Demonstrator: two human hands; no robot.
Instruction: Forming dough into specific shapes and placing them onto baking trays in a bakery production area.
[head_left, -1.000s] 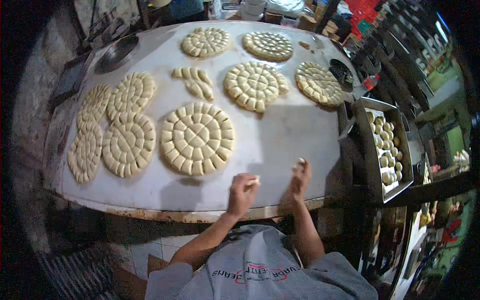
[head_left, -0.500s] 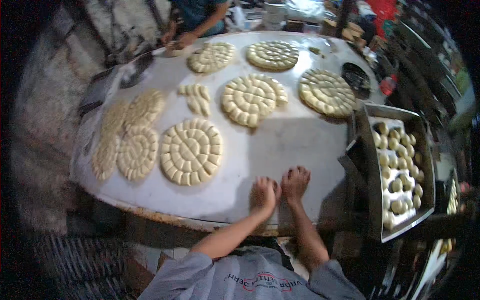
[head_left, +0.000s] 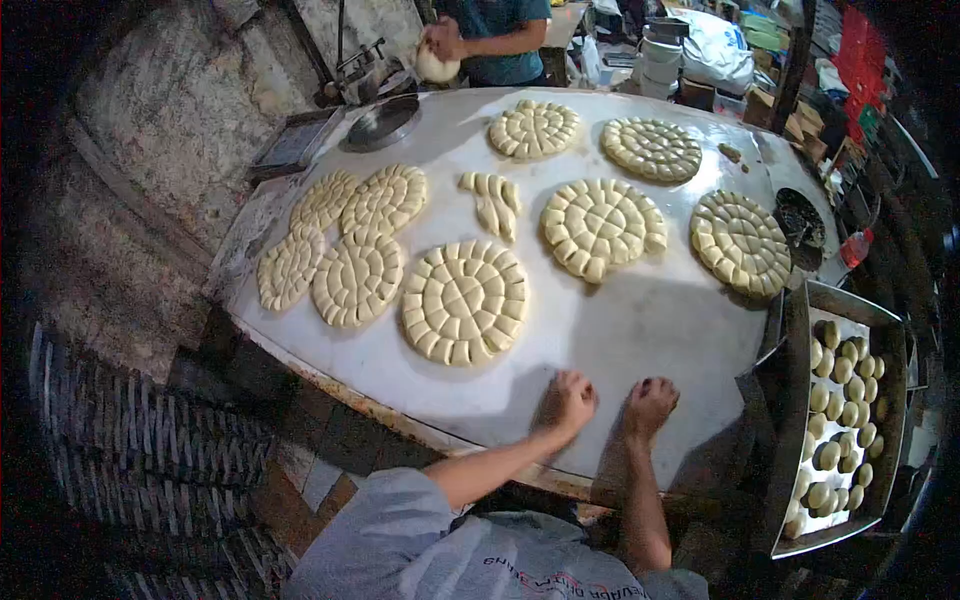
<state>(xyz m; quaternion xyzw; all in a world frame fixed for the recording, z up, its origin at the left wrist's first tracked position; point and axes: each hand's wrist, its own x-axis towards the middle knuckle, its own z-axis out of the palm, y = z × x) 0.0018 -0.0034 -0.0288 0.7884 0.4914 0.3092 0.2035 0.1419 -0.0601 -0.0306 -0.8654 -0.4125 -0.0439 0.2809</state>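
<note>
My left hand (head_left: 572, 402) is curled, palm down, low over the near part of the pale table (head_left: 560, 330). A short gap away, my right hand (head_left: 652, 408) is also curled close to the tabletop. Whatever lies under the fingers of either hand is hidden. Left of my hands lies a large dough round (head_left: 465, 303), scored into rings of small pieces. Beyond them is another cut round (head_left: 603, 230) with pieces gone from its near edge. A few loose dough strips (head_left: 492, 205) lie between these rounds and the far edge.
Several more cut rounds (head_left: 357, 278) lie at the left and far side. On the right stands a metal tray (head_left: 895, 400) with many dough balls (head_left: 828, 456). Across the table a person's hand (head_left: 443, 40) holds a dough lump (head_left: 437, 68). A dark round pan (head_left: 382, 124) sits at the far left.
My hands have moved apart from their nearly touching position. The whole view has swung, so the table sits further right. The other person's hand has risen off the table with dough.
</note>
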